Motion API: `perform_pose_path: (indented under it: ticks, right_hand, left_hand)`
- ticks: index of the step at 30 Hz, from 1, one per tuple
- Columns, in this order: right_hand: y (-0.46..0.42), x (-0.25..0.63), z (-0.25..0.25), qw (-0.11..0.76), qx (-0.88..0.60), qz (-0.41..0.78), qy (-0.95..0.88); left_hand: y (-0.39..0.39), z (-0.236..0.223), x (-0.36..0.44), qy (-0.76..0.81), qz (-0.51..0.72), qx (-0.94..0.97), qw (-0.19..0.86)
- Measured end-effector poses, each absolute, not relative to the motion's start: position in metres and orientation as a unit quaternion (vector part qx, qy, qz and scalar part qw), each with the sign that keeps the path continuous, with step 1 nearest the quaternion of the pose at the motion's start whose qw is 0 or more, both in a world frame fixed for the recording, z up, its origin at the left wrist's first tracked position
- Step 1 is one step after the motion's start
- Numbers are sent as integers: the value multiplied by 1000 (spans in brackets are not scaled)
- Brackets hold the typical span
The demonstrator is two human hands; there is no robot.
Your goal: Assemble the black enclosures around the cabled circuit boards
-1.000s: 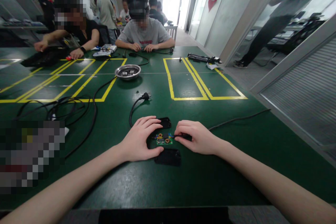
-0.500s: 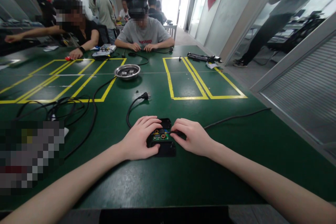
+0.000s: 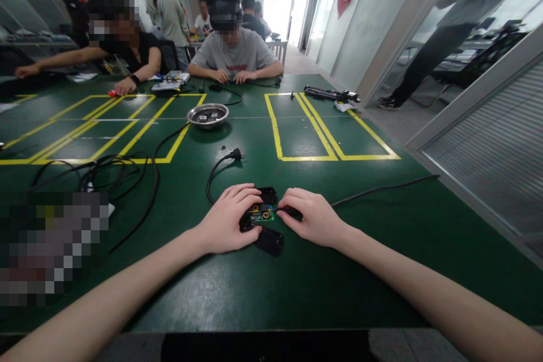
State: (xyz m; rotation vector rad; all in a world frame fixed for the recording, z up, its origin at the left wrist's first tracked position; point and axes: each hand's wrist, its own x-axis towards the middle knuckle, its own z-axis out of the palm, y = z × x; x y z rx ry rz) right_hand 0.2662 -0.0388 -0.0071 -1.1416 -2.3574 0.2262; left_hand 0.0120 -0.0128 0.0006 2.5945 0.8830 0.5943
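A small green circuit board [image 3: 267, 216] with copper coils sits between two black plastic case halves. The far half [image 3: 268, 194] lies behind the board, and the near half [image 3: 270, 241] slants toward me. My left hand [image 3: 227, 218] grips this case from the left, its fingers over the far side and its thumb on the near half. At the board's right end my right hand [image 3: 311, 216] pinches a black cable [image 3: 373, 190], which runs off to the right. Another black cord leaves the left side and ends in a plug [image 3: 236, 154]. My palms hide part of the case.
A metal bowl [image 3: 207, 116] with small metal parts stands beyond the plug. Coiled black cables [image 3: 114, 178] lie on the left by a blurred-out object. Yellow tape [image 3: 305, 158] marks the green table. Across it sit two people; a black folded stand [image 3: 331, 94] lies at the far right.
The near case half has swung out at its right end, toward me, and now lies at an angle. My left thumb has moved slightly with it. The right hand keeps its pinch on the cable.
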Motion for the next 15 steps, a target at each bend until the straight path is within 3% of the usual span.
perform_pose_path:
  ticks: [15]
  right_hand:
    - [-36,267,-7,259,-414,76,-869]
  left_hand:
    - [-12,1,5,291,185,923,172]
